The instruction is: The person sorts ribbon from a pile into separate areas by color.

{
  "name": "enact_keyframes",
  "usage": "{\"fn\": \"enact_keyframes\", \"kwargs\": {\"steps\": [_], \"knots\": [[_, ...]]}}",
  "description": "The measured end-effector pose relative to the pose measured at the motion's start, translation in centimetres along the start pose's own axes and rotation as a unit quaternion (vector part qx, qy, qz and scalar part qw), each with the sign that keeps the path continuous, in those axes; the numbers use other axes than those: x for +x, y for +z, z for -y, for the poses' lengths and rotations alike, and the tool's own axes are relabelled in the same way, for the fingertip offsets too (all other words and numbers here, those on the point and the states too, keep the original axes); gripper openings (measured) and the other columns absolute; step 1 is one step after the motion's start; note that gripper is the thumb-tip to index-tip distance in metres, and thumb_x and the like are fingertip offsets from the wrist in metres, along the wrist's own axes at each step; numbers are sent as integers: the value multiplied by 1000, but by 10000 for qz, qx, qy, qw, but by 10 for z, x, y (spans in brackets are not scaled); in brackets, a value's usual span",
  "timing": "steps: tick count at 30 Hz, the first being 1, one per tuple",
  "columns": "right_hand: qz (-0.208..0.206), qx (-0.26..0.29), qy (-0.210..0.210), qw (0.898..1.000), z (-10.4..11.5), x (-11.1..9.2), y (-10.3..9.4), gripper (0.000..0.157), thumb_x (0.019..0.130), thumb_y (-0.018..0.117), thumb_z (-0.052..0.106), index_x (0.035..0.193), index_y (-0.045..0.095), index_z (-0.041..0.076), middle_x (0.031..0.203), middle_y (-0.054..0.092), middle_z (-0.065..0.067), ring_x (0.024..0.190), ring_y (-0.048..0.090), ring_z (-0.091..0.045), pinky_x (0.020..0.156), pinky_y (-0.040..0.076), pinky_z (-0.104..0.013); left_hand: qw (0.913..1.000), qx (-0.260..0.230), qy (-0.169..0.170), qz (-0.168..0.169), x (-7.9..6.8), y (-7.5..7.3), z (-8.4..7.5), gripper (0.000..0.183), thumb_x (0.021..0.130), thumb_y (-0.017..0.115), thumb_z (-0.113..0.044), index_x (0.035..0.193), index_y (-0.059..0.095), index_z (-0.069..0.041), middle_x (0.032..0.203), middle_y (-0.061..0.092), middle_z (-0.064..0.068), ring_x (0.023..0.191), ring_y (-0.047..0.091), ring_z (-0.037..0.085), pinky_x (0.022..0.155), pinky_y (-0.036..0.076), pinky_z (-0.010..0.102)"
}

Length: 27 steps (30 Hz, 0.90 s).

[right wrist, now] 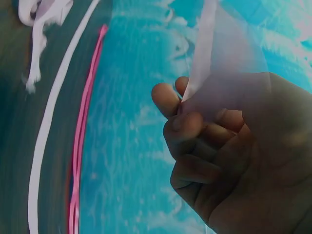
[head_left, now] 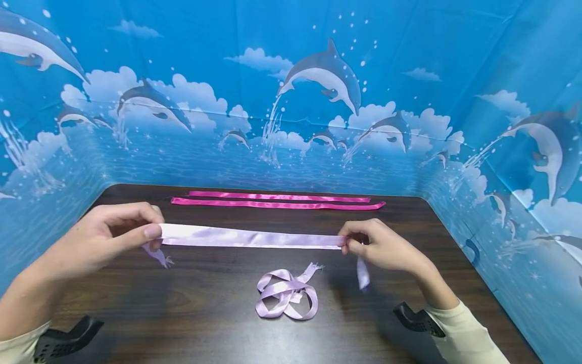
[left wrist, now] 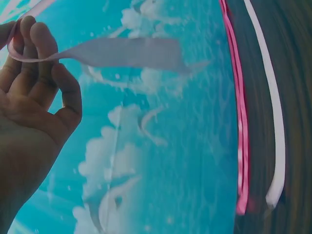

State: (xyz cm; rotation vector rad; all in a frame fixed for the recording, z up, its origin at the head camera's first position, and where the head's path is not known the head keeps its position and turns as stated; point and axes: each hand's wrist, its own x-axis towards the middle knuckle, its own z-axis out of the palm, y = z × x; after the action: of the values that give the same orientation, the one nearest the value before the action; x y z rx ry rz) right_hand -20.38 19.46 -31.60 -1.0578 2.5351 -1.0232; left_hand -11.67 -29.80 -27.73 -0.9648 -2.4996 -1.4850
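Observation:
A lavender satin ribbon (head_left: pixel 250 238) is stretched level between my two hands above the dark table. Thumb and fingers of my left hand (head_left: pixel 113 230) pinch it near one end, and a frayed tail hangs below them. At the other end, my right hand (head_left: pixel 384 245) pinches it, with a short tail drooping beneath. Between the hands and nearer me, a second lavender ribbon (head_left: pixel 310 298) lies in loose loops with a frayed end. The left wrist view shows a straight pale ribbon (left wrist: pixel 277 112) on the table; in the head view I cannot make it out separately.
Two hot pink ribbons (head_left: pixel 277 205) lie lengthwise near the back of the dark wooden table (head_left: pixel 204 323). A blue dolphin-print cloth (head_left: pixel 254 30) rises behind the table and along its sides. Black wrist mounts (head_left: pixel 68 341) sit on both forearms.

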Motion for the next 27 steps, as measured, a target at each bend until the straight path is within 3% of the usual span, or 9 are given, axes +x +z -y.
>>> {"fn": "enact_keyframes", "kwargs": {"steps": [4,7,11,19,27], "knots": [[-7,5,321,9995,-11,-10,-13,25,98,54,-4,102,71,13,83,67,3,61,53,-13,53,46,-30,9968,536,-593,-83,-5,-10,14,20,102,57,3,103,68,-13,86,66,5,73,66,22,66,57,35],[68,88,498,9987,-17,-13,-22,21,102,54,2,107,71,14,87,68,1,62,56,-17,54,48,-32,9892,924,-1133,-135,-9,-20,28,11,104,60,-7,104,68,-15,83,65,4,71,65,22,63,54,34],[234,242,698,9970,-26,-16,-33,17,105,56,10,113,71,12,89,69,-2,67,59,-23,57,50,-34,9787,1261,-1605,-239,-16,-31,50,7,105,61,-18,106,68,-17,80,61,6,68,56,23,56,44,34],[724,532,914,9917,-61,-23,-46,16,106,57,13,110,71,11,89,70,-6,64,58,-27,55,48,-34,9671,1548,-1998,-282,-24,-44,95,9,103,64,-26,106,71,-21,83,62,6,70,55,21,55,40,35],[1252,1316,1287,9749,-99,-19,-36,20,106,57,14,112,61,-5,92,71,-24,58,53,-19,53,50,-38,9642,1429,-2177,498,-21,-31,124,15,103,64,-30,107,72,-18,87,67,3,77,61,22,64,50,35]]}}
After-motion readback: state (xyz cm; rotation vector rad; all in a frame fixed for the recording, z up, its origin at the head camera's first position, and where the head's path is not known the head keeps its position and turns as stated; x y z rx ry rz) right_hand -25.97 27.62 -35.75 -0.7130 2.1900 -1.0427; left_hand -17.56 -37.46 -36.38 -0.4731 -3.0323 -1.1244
